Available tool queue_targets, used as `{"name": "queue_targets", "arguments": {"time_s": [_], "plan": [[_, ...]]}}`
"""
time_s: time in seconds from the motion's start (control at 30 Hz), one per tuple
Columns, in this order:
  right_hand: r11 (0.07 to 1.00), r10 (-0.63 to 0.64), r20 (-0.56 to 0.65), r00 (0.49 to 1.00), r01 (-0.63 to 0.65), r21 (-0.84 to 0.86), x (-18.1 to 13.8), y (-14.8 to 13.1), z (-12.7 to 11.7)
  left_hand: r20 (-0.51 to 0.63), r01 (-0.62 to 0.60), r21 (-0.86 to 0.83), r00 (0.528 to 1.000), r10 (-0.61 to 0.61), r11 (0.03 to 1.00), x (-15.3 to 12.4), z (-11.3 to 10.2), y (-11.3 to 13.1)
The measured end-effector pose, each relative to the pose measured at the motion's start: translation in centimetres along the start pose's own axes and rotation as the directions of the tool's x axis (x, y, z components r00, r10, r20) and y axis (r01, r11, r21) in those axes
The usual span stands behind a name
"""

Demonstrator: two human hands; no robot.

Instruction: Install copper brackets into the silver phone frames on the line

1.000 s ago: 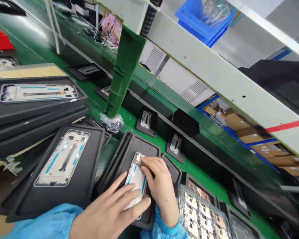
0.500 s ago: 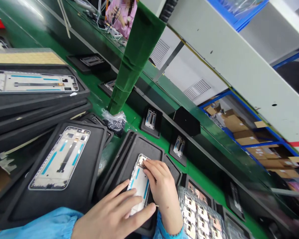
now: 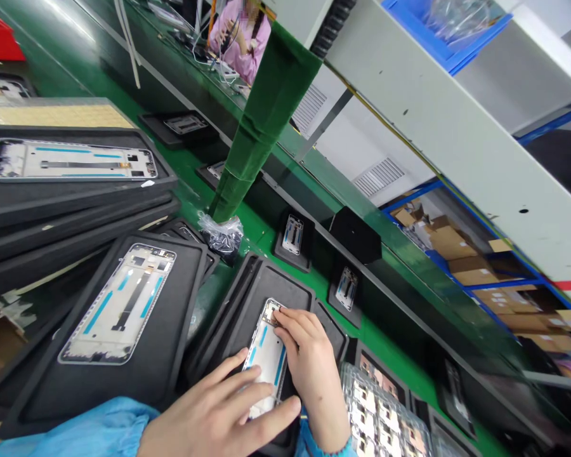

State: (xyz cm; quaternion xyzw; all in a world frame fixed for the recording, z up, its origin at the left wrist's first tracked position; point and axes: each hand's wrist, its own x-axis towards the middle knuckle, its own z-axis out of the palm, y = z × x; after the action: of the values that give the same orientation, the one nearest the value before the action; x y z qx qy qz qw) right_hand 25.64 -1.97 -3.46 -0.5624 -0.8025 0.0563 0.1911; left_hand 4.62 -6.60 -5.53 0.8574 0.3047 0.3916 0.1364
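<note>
A long green worktop is seen, with black trays on it and a belt running past. A phone frame is laid in the black tray closest to the person. It is pressed flat by the left hand, fingers spread out and holding nothing. The top corner of the frame is touched by the bent fingertips of the right hand; whether a small part is pinched there cannot be told. A pack of small parts is kept just beside the right hand. The frame is best held still while the corner is pushed gently and straight down.
</note>
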Motion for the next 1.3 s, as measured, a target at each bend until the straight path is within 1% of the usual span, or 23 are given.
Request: {"name": "queue_targets", "arguments": {"time_s": [0.1, 0.17, 0.27, 0.37, 0.43, 0.47, 0.53, 0.57, 0.6, 0.63, 0.67, 0.7, 0.73, 0.77, 0.8, 0.83, 0.93, 1.0, 1.07, 1.2, 1.3], "plan": [[0.999, 0.010, -0.022, 1.000, -0.011, -0.050, -0.1, -0.2, 0.4, 0.004, 0.000, 0.029, 1.000, 0.000, 1.000, 0.2, -0.4, 0.1], [0.997, 0.027, -0.017, 1.000, -0.028, -0.070, -0.2, -0.4, 0.6, 0.017, -0.002, 0.041, 1.000, 0.001, 0.999, 0.2, -0.5, 0.2], [0.994, 0.035, 0.021, 0.999, -0.032, -0.106, -0.1, -0.9, 0.7, 0.006, -0.036, 0.059, 0.999, 0.035, 0.998, -0.1, -0.1, 0.4], [0.990, 0.025, 0.067, 0.997, -0.016, -0.138, -0.5, -1.2, 0.5, 0.051, -0.032, 0.089, 0.998, 0.028, 0.995, -0.6, 0.3, 0.1], [0.995, -0.009, 0.084, 0.996, 0.017, -0.093, -1.3, -1.0, 0.2, 0.095, 0.035, 0.185, 0.994, -0.053, 0.982, -0.6, 0.3, -0.4], [0.998, -0.027, 0.080, 0.996, 0.031, -0.051, -1.9, -0.8, 0.0, 0.089, 0.091, 0.255, 0.989, -0.117, 0.963, -0.5, 0.3, -0.7], [0.999, -0.022, 0.022, 1.000, 0.022, 0.032, -3.4, 0.0, -0.4, 0.025, 0.200, 0.373, 0.974, -0.225, 0.906, -0.1, 0.3, -1.2], [0.998, 0.016, -0.039, 0.999, -0.013, 0.064, -4.3, 0.4, -0.5, 0.001, 0.229, 0.401, 0.968, -0.251, 0.887, 0.1, 0.4, -1.4], [0.993, 0.080, -0.128, 0.989, -0.068, 0.091, -5.1, 0.9, -0.6, -0.012, 0.239, 0.410, 0.966, -0.257, 0.880, 0.3, 0.5, -1.4], [0.983, 0.164, -0.229, 0.960, -0.140, 0.117, -5.9, 1.4, -0.7, -0.013, 0.238, 0.409, 0.967, -0.255, 0.881, 0.5, 0.7, -1.3], [0.965, 0.255, -0.321, 0.912, -0.218, 0.146, -6.6, 1.9, -0.6, -0.006, 0.239, 0.408, 0.966, -0.259, 0.881, 0.7, 0.9, -1.2], [0.938, 0.343, -0.383, 0.858, -0.292, 0.185, -7.2, 2.2, -0.4, 0.003, 0.250, 0.407, 0.961, -0.275, 0.878, 0.9, 1.2, -1.0], [0.903, 0.427, -0.409, 0.806, -0.360, 0.235, -7.6, 2.5, -0.1, 0.015, 0.271, 0.406, 0.953, -0.303, 0.873, 1.1, 1.4, -0.7], [0.861, 0.505, -0.398, 0.766, -0.416, 0.292, -7.9, 2.7, 0.2, 0.028, 0.299, 0.400, 0.941, -0.337, 0.867, 1.3, 1.6, -0.5], [0.816, 0.570, -0.354, 0.741, -0.460, 0.352, -8.0, 2.8, 0.6, 0.041, 0.330, 0.388, 0.927, -0.373, 0.861, 1.5, 1.8, -0.4], [0.769, 0.620, -0.294, 0.728, -0.489, 0.411, -8.0, 2.7, 1.1, 0.053, 0.362, 0.369, 0.911, -0.408, 0.856, 1.7, 1.8, -0.3], [0.648, 0.693, -0.122, 0.711, -0.539, 0.538, -7.7, 2.2, 2.0, 0.083, 0.470, 0.290, 0.856, -0.511, 0.834, 2.3, 1.6, -0.6], [0.604, 0.700, -0.044, 0.712, -0.558, 0.569, -7.6, 1.8, 2.2, 0.117, 0.533, 0.258, 0.811, -0.574, 0.806, 2.5, 1.2, -1.0], [0.578, 0.703, -0.003, 0.711, -0.568, 0.586, -7.7, 1.3, 2.1, 0.140, 0.574, 0.241, 0.777, -0.613, 0.783, 2.4, 0.8, -1.4], [0.558, 0.702, 0.005, 0.712, -0.554, 0.618, -8.2, 0.6, 1.4, 0.126, 0.657, 0.218, 0.714, -0.688, 0.722, 2.0, 0.2, -2.1], [0.503, 0.714, 0.030, 0.699, -0.542, 0.673, -8.0, 0.2, 1.0, 0.138, 0.696, 0.187, 0.680, -0.720, 0.693, 1.9, -0.1, -2.4]]}}
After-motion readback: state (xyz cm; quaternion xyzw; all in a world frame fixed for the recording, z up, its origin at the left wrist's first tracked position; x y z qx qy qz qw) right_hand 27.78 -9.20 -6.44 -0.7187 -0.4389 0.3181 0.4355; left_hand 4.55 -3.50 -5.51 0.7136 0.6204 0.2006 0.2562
